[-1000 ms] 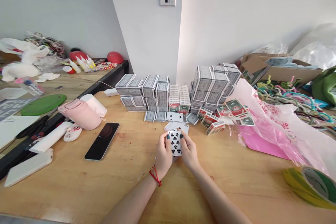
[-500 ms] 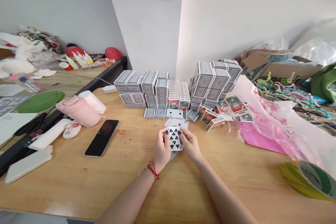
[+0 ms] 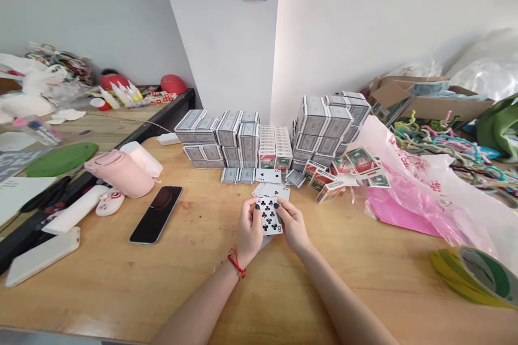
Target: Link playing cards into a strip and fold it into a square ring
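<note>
At the middle of the frame, just above the table (image 3: 121,280): left hand (image 3: 250,229) and right hand (image 3: 292,223) side by side, fingers curled, thumbs and fingertips pinching the card (image 3: 268,215), an eight of clubs held face up between them. Hard to tell whether more cards sit beneath it. Just beyond, toward the top of the frame, a few loose cards (image 3: 272,190) lying face up, then a short row (image 3: 251,175), partly face down. Behind those, stacked boxes (image 3: 226,137) against the wall. To the right, small boxes (image 3: 335,180) tumbled beside a pink bag (image 3: 404,194). Judged from this: early going, only a handful of cards laid down, nearly all boxes seemingly shut. Left of the hands, well apart, a phone (image 3: 156,214) lying flat.
</note>
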